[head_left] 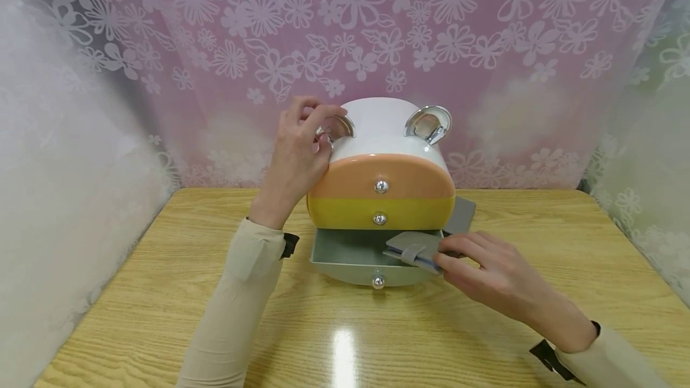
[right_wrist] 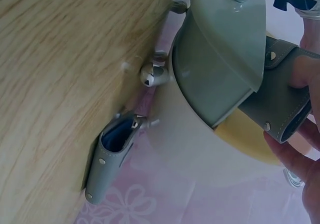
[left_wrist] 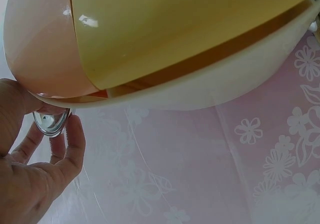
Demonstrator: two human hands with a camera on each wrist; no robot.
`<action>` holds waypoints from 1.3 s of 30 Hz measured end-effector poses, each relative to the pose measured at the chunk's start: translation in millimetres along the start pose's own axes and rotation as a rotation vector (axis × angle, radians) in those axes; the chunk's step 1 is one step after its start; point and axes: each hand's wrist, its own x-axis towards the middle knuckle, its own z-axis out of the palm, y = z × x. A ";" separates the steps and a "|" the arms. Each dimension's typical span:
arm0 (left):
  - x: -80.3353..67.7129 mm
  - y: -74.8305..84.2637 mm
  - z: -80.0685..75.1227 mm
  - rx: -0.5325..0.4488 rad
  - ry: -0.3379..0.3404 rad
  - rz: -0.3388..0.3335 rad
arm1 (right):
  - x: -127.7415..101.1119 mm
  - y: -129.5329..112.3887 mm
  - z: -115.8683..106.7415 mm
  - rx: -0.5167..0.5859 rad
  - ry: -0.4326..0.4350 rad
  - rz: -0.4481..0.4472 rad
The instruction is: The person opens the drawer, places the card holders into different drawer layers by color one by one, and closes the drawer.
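Note:
A small drawer box with a white top (head_left: 377, 118) stands on the table, its pale green bottom drawer (head_left: 347, 273) pulled out. My left hand (head_left: 299, 148) holds the silver ear (head_left: 345, 124) on the box's left side; in the left wrist view, thumb and fingers lie around that ear (left_wrist: 51, 123). With my right hand (head_left: 493, 277) I pinch a small grey wallet (head_left: 414, 245) with a strap, over the right part of the drawer. The right wrist view shows a snap on the wallet (right_wrist: 280, 96) and its open end.
Above the open drawer are a shut yellow drawer (head_left: 345, 214) and orange drawer (head_left: 345, 178), each with a silver knob. A second grey case (right_wrist: 106, 166) lies on the table (head_left: 188, 244) to the right of the box. A flowered pink curtain (head_left: 345, 29) hangs behind.

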 end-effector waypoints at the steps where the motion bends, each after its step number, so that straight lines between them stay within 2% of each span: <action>1: 0.0 -0.1 0.0 -0.001 0.001 -0.001 | -0.5 0.5 1.8 0.001 -0.011 0.007; 17: 0.7 -0.9 1.2 -0.007 0.007 0.004 | -7.9 11.1 21.4 -0.058 -0.052 0.048; 25: 0.6 -0.5 1.2 -0.002 -0.003 -0.007 | -8.6 9.4 17.8 0.057 -0.167 0.108; 29: 0.2 -0.7 1.3 0.005 -0.005 -0.008 | -8.4 9.2 17.9 0.091 -0.190 0.119; 33: 0.2 -0.4 1.1 0.014 -0.002 0.003 | -7.9 9.3 18.5 0.100 -0.183 0.115; 39: -0.1 -0.5 0.8 0.012 -0.001 0.005 | -4.5 9.4 19.5 0.064 -0.113 0.082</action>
